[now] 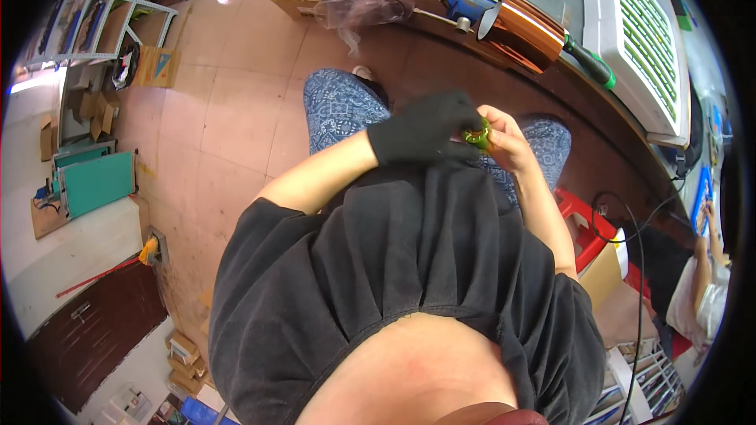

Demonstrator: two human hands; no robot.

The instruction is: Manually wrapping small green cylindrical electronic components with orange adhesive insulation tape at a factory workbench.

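Observation:
In front of my waist, my right hand, bare, pinches a shiny green curved piece between thumb and fingers. It looks like a small ring or coil, but its exact kind is not clear. My left hand wears a black glove and is right beside the green piece. Motion smears the gloved fingers, so whether they grip the piece cannot be made out. Both hands are above my lap, over the blue patterned trousers.
Ahead is a workbench with a blue vise, a copper-coloured cylinder, a green-and-black-handled tool and a white rack of green strips. A clear plastic bag hangs below. Right are a red stool, a black cable and another person.

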